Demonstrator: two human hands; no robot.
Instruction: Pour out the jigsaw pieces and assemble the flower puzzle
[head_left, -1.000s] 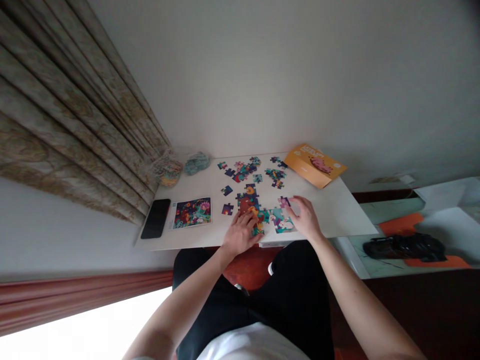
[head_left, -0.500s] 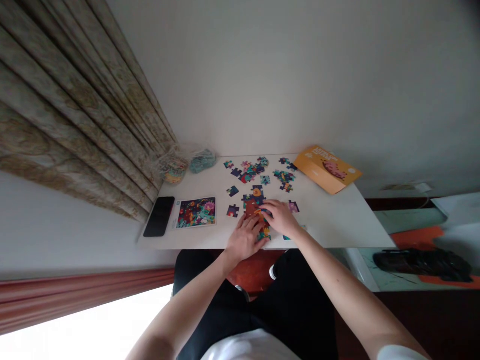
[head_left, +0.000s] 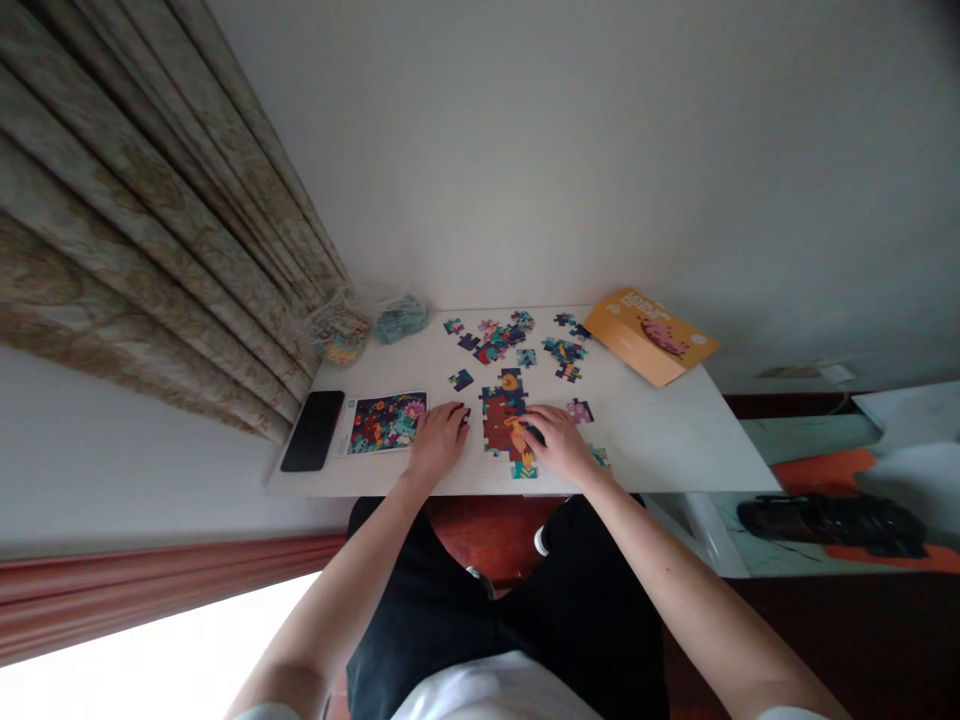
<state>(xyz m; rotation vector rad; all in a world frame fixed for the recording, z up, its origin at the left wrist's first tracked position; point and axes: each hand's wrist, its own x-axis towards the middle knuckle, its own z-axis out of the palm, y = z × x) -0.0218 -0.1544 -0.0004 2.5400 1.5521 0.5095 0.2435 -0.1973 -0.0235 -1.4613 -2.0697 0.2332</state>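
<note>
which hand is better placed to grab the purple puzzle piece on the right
Probably the right hand: it lies close to the purple puzzle piece, while the left hand is beyond the joined puzzle section.

Bench (head_left: 667,455) looks smooth, matt from where I stand; puzzle pieces (head_left: 496,425) printed card; phone (head_left: 313,431), left of centre, smooth, glassy; curtain (head_left: 142,190), upper left, patterned cloth; bags (head_left: 401,318) clear plastic.

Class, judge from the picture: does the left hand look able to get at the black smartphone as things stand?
Probably yes. Between the left hand and the black smartphone lies only the printed picture card, flat enough to pass over, and nothing covers the phone.
</note>
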